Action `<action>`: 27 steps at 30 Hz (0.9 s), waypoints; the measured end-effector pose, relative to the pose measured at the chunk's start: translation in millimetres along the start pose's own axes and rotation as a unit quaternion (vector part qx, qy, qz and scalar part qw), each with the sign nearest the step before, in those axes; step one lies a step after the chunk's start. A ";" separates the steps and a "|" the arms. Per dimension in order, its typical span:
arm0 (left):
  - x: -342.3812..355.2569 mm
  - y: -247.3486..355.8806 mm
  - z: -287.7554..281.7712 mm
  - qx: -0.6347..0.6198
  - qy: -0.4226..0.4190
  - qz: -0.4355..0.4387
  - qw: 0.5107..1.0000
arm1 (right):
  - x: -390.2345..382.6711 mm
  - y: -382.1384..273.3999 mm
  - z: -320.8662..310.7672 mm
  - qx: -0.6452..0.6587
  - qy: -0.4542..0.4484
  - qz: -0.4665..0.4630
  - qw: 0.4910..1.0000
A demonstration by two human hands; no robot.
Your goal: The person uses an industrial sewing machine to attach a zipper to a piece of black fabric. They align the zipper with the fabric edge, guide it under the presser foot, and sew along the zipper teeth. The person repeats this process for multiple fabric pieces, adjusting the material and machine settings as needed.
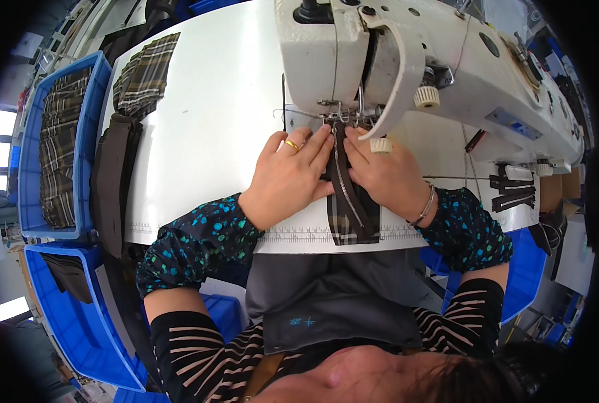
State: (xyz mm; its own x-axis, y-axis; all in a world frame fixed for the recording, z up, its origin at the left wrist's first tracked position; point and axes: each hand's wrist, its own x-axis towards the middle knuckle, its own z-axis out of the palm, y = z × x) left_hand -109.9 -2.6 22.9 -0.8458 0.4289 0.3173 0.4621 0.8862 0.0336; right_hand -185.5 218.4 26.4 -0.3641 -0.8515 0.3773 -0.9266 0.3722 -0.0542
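Note:
A dark zipper (345,181) with silvery teeth lies lengthwise over a dark and plaid fabric piece (340,230). Its far end reaches the presser foot (340,115) of a white sewing machine (313,60). My left hand (286,173), with a gold ring, rests on the left side of the zipper, fingers stretched toward the foot. On the other side, my right hand (385,176) lies flat with its fingertips close to the foot. Both hands press the work down without gripping it. The needle point cannot be made out.
Plaid pieces (148,70) and a dark fabric stack (115,181) lie at the table's left. Beside them, a blue bin (93,148) holds more plaid. Another blue bin (88,336) sits lower left. Several short zippers (513,191) lie at the right. A ruler strip (279,235) edges the table.

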 end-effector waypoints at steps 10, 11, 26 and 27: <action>-37.5 43.1 -27.9 0.000 -0.005 -0.015 1.000 | -29.9 -38.1 -9.2 0.010 0.056 -0.138 0.989; -43.3 50.8 -30.4 -0.018 -0.001 -0.040 0.999 | -35.8 -45.4 -15.8 0.051 0.047 -0.116 0.991; -67.8 71.6 -14.0 -0.125 0.135 0.003 0.983 | -82.6 -82.5 -14.7 0.070 0.061 -0.045 0.995; -67.7 72.8 -15.1 -0.124 0.134 0.000 0.983 | -83.1 -83.8 -13.7 0.060 0.071 -0.050 0.994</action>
State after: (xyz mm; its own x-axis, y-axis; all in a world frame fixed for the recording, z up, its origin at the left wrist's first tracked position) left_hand -14.9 30.3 18.2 -0.7605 0.3381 0.5544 0.5407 0.8024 0.2524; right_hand -76.3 263.1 12.2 -0.2609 -0.8179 0.5128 -0.9651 0.2343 -0.1173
